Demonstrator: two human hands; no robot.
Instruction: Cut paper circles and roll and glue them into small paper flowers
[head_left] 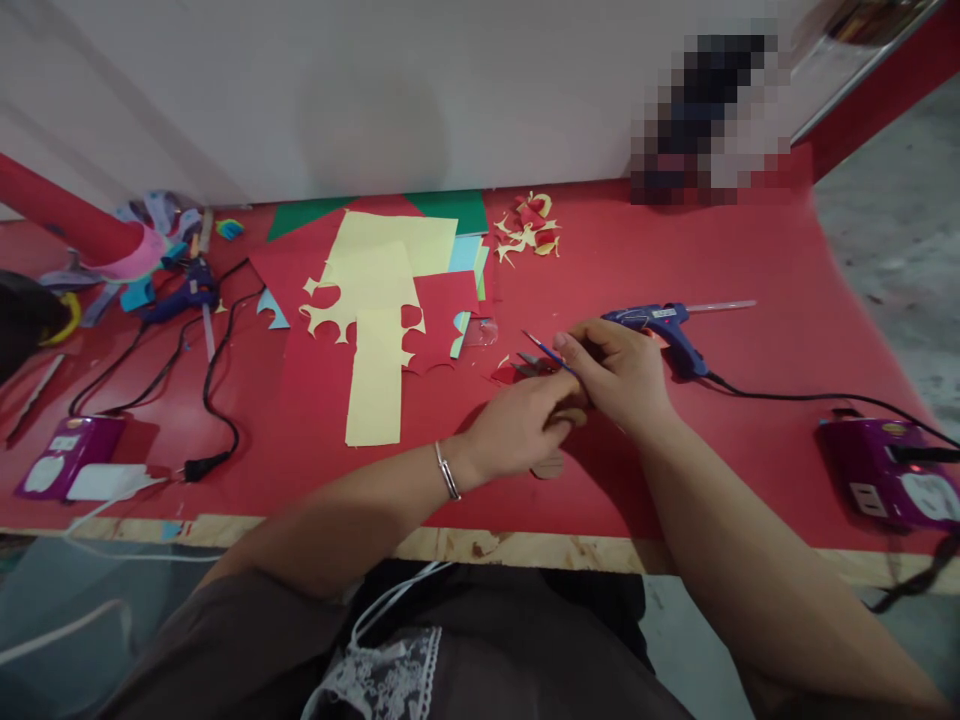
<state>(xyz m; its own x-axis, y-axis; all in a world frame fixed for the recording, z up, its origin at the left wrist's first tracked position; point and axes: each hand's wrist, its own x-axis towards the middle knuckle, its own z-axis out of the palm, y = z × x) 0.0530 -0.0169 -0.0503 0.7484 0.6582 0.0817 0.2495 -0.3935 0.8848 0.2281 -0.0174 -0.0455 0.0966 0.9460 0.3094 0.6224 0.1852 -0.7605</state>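
Closest to the camera is a dark top with white lace (397, 670). Then there's the big red desk (750, 480), pale yellow paper (379, 380) and a blue glue gun (660, 318). The slim blue pencil-like stick (555, 358) is where the hands meet: right grip (619, 370) looks pinched on it, left grip (517, 425) curled, can't tell around what. Probably light, stiff, fragile-tipped; I'd hold mid-shaft.

1. It looks like a craft workspace, with a wood-edged table covered in red (480, 500).
2. Cut sheets of pale yellow paper (379, 380) lie there.
3. A blue glue gun with a clear stick (664, 322) and a purple power box (892, 475) sit nearby.
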